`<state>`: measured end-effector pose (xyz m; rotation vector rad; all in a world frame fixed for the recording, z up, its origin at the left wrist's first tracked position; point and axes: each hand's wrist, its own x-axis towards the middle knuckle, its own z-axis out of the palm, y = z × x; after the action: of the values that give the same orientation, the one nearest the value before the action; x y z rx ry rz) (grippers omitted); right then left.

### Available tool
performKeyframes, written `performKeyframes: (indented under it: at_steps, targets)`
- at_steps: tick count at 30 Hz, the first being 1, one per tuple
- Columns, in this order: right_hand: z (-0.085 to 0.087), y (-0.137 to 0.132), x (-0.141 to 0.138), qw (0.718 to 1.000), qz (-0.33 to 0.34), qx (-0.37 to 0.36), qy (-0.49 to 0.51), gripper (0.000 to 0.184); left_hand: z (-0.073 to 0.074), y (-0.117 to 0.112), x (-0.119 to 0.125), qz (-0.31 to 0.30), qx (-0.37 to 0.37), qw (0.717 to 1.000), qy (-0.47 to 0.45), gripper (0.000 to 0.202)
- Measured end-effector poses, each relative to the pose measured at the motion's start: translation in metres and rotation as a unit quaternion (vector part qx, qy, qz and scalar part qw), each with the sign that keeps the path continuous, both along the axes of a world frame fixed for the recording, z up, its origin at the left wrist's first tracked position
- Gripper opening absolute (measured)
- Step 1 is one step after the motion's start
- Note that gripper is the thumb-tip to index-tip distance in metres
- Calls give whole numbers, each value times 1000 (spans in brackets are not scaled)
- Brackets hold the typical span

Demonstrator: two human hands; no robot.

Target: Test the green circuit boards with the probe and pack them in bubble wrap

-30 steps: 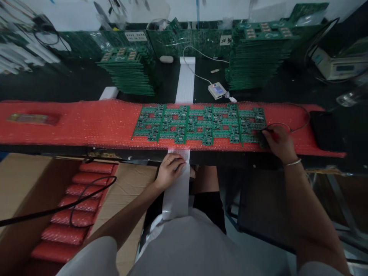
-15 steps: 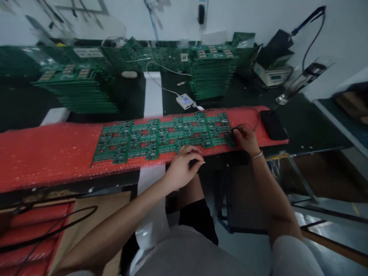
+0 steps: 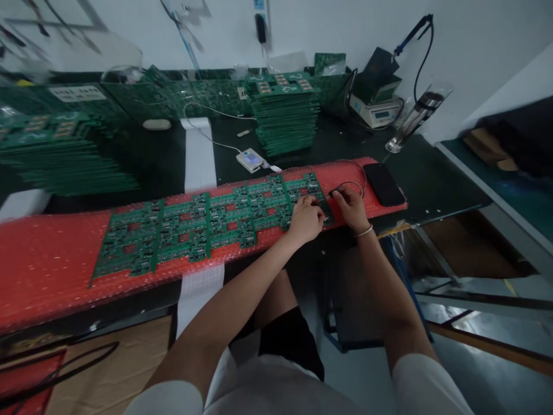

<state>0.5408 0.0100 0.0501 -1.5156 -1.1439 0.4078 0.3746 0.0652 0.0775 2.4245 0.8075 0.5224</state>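
My right hand (image 3: pixel 352 208) pinches the end of a thin cable (image 3: pixel 358 184) just off the right end of a row of green circuit boards (image 3: pixel 185 227). My left hand (image 3: pixel 307 219) is over the rightmost board, its fingers curled together; whatever may be between them is hidden. The boards lie joined in a panel on red bubble wrap (image 3: pixel 47 248). Behind them is a small white device with a lit screen (image 3: pixel 250 160), and a white plug sits at its right side. The thin cable curves along the wrap behind my right hand.
A black phone (image 3: pixel 383 183) lies at the wrap's right end. Stacks of green boards stand behind, one in the middle (image 3: pixel 285 118) and one at left (image 3: pixel 64 155). A scale (image 3: pixel 375 109) and a clear bottle (image 3: pixel 417 118) are at back right. A paper strip (image 3: pixel 199 155) crosses the table.
The camera view has shifted right, so the table's things sit further left. My left hand has moved right and forward over the end board, close to my right hand, which keeps its pinch.
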Motion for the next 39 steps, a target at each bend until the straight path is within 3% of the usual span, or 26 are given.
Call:
performKeyframes:
  at_steps: [5,7,11,15,19,21,24,26,29,34,39]
  targets:
    - [-2,0,0,1000,6,1,4,38,0,-3,0,0,41,999,22,4]
    - [-3,0,0,1000,9,6,7,36,-1,-6,-5,-8,70,997,23,11]
    - [-1,1,0,1000,2,3,16,34,-5,-13,-22,-85,172,981,36,21]
    - [11,6,-3,1000,-10,6,9,35,-8,-18,-25,-117,225,962,100,26]
    - [28,14,-12,998,45,14,-35,33,-2,-24,-21,-109,221,960,135,30]
    - [32,17,-20,995,81,4,-59,31,6,-30,-31,-109,210,962,133,38]
    - [32,19,-30,988,128,-21,-90,31,23,-38,-69,-133,201,965,104,57]
    - [30,20,-35,983,148,-26,-108,31,33,-38,-107,-132,179,972,75,52]
    - [26,22,-40,979,160,-28,-120,28,40,-32,-169,-66,132,988,34,40]
    - [23,24,-41,978,156,-33,-135,25,27,-27,-250,52,102,993,5,29]
    - [24,24,-42,974,160,-44,-152,24,7,-40,-294,114,115,987,-7,22]
